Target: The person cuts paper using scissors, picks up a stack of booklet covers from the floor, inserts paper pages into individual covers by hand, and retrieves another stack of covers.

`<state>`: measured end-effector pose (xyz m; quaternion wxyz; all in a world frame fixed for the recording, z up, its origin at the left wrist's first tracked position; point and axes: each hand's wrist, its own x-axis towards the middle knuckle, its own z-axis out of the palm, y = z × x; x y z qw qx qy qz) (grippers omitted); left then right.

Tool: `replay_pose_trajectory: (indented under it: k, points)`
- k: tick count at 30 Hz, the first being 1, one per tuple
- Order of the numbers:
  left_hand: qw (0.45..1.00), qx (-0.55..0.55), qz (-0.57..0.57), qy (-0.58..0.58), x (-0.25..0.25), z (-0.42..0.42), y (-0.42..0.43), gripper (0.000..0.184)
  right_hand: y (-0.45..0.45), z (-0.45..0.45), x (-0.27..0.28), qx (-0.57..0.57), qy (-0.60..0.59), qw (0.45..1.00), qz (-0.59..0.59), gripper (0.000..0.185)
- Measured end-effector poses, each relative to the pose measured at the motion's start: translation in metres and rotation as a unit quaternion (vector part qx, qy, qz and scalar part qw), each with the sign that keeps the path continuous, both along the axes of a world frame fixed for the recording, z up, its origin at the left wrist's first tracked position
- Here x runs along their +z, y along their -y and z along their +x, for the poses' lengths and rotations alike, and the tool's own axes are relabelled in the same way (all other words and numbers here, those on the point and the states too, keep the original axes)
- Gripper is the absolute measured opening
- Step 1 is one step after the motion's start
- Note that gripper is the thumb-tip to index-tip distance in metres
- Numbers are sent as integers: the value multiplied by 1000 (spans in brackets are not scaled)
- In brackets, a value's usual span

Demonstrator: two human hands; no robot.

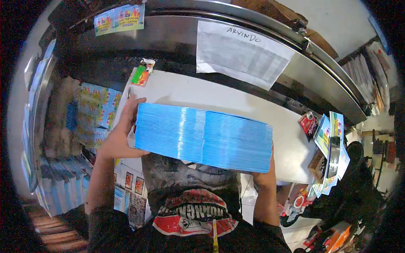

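Observation:
A thick stack of blue booklets [202,137] is held up in front of my chest, its many thin edges facing me. My left hand [120,137] clasps the stack's left end, with the thumb below and the fingers around the far side. At the right end my right hand [265,175] grips the lower corner; most of its fingers are hidden behind the stack. Beyond the stack lies a white tabletop [181,87].
A green and orange packet [142,76] lies at the table's far left corner. To the right are a red packet [308,125] and printed leaflets [322,133]. A printed sheet [242,52] hangs on the metal machine front. More stacked booklets [63,181] stand at left.

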<state>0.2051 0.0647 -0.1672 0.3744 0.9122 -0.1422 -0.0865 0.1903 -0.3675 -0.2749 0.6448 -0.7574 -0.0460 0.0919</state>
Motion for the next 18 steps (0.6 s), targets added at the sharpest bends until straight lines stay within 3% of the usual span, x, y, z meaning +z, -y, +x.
replay_pose_trajectory:
  k: [2,3,6,8,9,11,15,18]
  points:
    - [938,67,-333,-70,-29,-7,-2,138,3,-4,-8,15,19,997,-72,113]
    - [937,69,-335,-72,-44,-8,-1,138,2,-7,-9,21,25,995,-96,114]
    - [943,38,-331,3,-70,-14,2,145,-12,-18,9,-32,-133,988,74,101]
    - [925,46,-376,22,-75,-14,6,147,-15,-15,26,39,53,996,-58,41]
    - [924,46,-380,15,-77,-16,6,147,-11,-17,21,36,46,996,-63,41]
    - [963,64,-259,34,-79,-22,2,148,-6,-20,12,29,22,994,-104,42]
    - [956,69,-285,18,-85,-23,-1,147,-14,-22,12,-42,45,991,-118,41]
    - [946,40,-319,49,-71,-14,5,149,-9,-25,9,-17,-2,977,-214,55]
